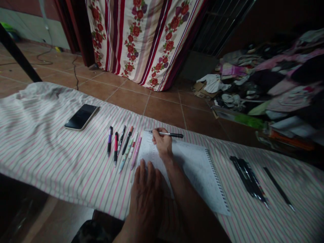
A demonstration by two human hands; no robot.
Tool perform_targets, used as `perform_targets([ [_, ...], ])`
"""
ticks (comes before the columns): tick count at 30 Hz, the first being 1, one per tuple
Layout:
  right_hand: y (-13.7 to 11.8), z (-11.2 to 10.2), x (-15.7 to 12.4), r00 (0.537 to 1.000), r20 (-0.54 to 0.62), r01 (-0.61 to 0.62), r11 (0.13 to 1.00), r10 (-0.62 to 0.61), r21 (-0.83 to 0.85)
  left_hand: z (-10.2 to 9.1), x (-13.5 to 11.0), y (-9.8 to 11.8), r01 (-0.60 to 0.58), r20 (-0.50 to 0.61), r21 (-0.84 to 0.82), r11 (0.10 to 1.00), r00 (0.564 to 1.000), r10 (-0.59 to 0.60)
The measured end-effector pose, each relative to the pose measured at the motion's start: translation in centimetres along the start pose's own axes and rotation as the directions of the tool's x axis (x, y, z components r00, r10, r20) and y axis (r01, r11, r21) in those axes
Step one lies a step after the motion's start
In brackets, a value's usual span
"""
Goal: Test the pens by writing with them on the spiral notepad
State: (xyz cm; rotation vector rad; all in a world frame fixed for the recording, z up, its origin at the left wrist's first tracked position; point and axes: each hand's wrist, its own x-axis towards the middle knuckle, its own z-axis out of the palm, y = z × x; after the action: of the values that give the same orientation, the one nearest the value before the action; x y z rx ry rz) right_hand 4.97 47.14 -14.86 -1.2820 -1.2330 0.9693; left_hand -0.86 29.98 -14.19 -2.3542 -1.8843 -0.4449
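A spiral notebook (193,165) lies on the striped cloth, its wire binding toward the right and its page covered in faint marks. My right hand (162,143) grips a black pen (174,135) near the page's upper left corner, the tip pointing left. Flat on the lower left part of the page rests my left hand (146,185), fingers stretched out. Just left of the notebook several pens lie side by side, among them a pink pen (136,153), a purple pen (109,141) and a red-and-black pen (115,148). My right forearm hides part of the page.
A phone (81,117) lies on the cloth (83,162) at the left. To the right are a bundle of black pens (249,180) and one separate black pen (278,189). Beyond the table's edge are a floral curtain (141,40) and a clothes pile (273,81).
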Motion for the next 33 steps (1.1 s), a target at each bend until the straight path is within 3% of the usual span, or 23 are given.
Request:
perform_targets([
  [10,0.6,-0.2,0.2,0.992,0.051,0.112,0.988,-0.118,0.107,-0.4,0.2,0.1,0.014,0.043,-0.028,1.000,0.999,-0.013],
  [17,0.4,-0.2,0.3,0.991,0.058,0.110,0.987,-0.117,0.114,-0.5,0.4,-0.1,0.039,0.107,-0.069,0.997,0.994,-0.031],
  [26,-0.1,0.0,-0.4,0.983,0.054,0.167,0.976,-0.175,0.137,-0.5,0.1,0.1,0.051,0.066,-0.087,0.995,0.997,-0.045],
  [33,-0.1,0.0,-0.8,0.960,-0.022,0.280,0.957,-0.279,0.077,-0.3,0.0,0.2,0.077,0.084,-0.095,0.993,0.994,-0.069],
])
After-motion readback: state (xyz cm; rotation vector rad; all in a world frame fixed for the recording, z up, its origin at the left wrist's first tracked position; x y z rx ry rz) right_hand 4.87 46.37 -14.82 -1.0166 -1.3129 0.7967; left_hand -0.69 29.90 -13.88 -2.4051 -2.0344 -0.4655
